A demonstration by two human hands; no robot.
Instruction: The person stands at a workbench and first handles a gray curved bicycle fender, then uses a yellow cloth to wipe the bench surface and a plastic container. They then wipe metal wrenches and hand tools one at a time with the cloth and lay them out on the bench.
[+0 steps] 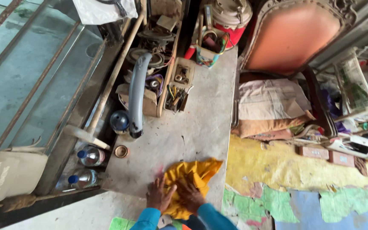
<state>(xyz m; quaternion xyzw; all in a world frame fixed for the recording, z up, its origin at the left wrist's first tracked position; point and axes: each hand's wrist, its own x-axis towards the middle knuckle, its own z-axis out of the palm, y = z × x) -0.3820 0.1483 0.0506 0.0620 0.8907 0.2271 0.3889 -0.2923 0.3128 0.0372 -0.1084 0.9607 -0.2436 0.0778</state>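
On the far part of the grey table (201, 115), a grey curved bar (137, 91) and boxes of small tools (177, 91) stand well apart. Near, the left hand (158, 196) and right hand (190, 196) press flat, fingers spread, on the yellow cloth (192, 176).

Ahead of the yellow cloth (190, 181), the middle of the table (201, 123) lies bare, open to pass over. Farther back, small boxes of tools (177, 91) and a grey curved part (137, 91) block the left side. A small ring (121, 151) and two bottles (86, 166) crowd the left edge.
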